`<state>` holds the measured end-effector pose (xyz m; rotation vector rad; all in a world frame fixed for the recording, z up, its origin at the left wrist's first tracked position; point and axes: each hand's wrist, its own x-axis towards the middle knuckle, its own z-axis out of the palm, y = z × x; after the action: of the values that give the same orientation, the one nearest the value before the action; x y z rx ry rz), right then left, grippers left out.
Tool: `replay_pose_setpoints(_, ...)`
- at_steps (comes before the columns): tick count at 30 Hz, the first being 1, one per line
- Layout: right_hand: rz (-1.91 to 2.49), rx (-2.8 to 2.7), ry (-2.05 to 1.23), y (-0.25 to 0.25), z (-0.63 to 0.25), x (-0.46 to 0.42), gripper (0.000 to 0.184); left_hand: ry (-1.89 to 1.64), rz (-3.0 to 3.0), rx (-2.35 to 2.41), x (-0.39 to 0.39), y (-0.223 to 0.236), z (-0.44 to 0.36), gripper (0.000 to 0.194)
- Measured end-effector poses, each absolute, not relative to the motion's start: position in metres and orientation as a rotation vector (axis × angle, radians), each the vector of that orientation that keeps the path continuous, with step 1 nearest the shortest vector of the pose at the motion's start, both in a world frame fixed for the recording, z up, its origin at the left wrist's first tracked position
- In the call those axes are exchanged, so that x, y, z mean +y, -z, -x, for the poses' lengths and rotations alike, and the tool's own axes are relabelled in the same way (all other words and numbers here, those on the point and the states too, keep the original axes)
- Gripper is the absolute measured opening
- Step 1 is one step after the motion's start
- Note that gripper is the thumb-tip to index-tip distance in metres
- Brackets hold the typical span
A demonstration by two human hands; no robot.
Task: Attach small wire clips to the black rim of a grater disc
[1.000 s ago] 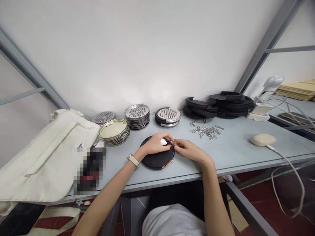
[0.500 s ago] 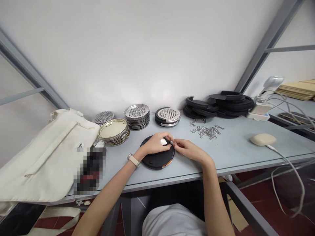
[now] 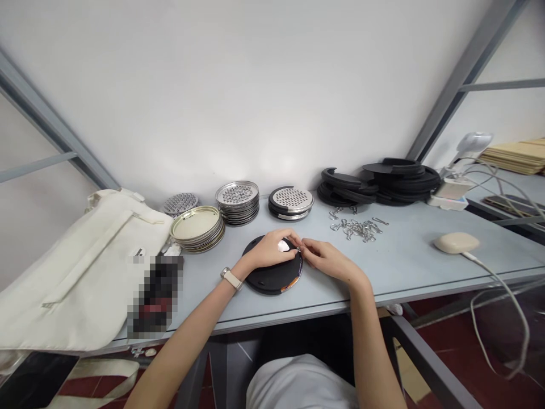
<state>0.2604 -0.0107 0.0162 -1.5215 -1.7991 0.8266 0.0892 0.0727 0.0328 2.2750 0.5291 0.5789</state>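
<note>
A round black disc lies flat on the grey table in front of me. My left hand rests on its far edge, fingers curled and pressing it down, a white patch on the thumb. My right hand comes in from the right and pinches a small metal clip at the disc's rim, right beside my left fingertips. A strap with a watch sits on my left wrist.
Behind the disc stand stacks of perforated metal discs, gold-rimmed lids and black rings. A pile of loose metal clips lies to the right. A cream bag fills the left; a beige mouse-like device with a cable sits right.
Almost nothing differs. My right hand has shifted very slightly toward my left fingertips at the disc's rim; the disc and my left hand stay put.
</note>
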Motion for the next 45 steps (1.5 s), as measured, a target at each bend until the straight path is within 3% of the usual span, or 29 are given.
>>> replay_pose_setpoints(45,1.511,-1.806,-0.742,-0.0146,-0.2621,-0.0112,0.026,-0.781,-2.364,0.6,0.0795,-0.0254,-0.0897,0.014)
